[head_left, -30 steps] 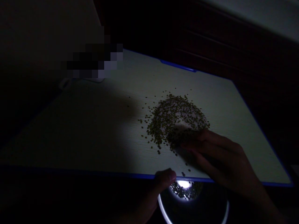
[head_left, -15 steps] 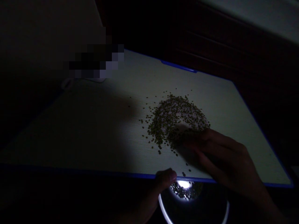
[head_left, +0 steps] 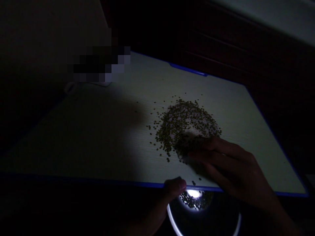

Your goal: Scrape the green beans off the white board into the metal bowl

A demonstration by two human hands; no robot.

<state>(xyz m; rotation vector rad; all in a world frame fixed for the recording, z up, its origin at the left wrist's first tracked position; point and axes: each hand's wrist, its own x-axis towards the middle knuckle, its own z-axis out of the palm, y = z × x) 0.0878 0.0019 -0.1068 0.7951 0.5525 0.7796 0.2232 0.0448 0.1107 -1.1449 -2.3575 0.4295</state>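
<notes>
A heap of small green mung beans (head_left: pixel 194 109), mixed with some paler grains, lies on a pale board (head_left: pixel 98 137) with a blue rim. My right hand (head_left: pixel 236 170) reaches in from the lower right, its fingers stretched out and bent down against the near side of the heap. Their tips are in deep shadow. At the board's near edge, my left hand (head_left: pixel 169 193) grips the rim with the thumb on top; its other fingers are hidden underneath. Below that edge stands a round bowl (head_left: pixel 172 219) with a bright rim and more beans inside, under a glare of light.
The room is very dark. A blue handle (head_left: pixel 188 69) sits on the board's far edge. At the far left corner are a blurred-out patch (head_left: pixel 98 64) and a pale loop (head_left: pixel 70 88). Dark furniture (head_left: pixel 221 42) with a light top stands behind the board.
My right hand has shifted slightly left on the near side of the heap, moving a few beans there. My left hand, the board and the bowl stay in place.
</notes>
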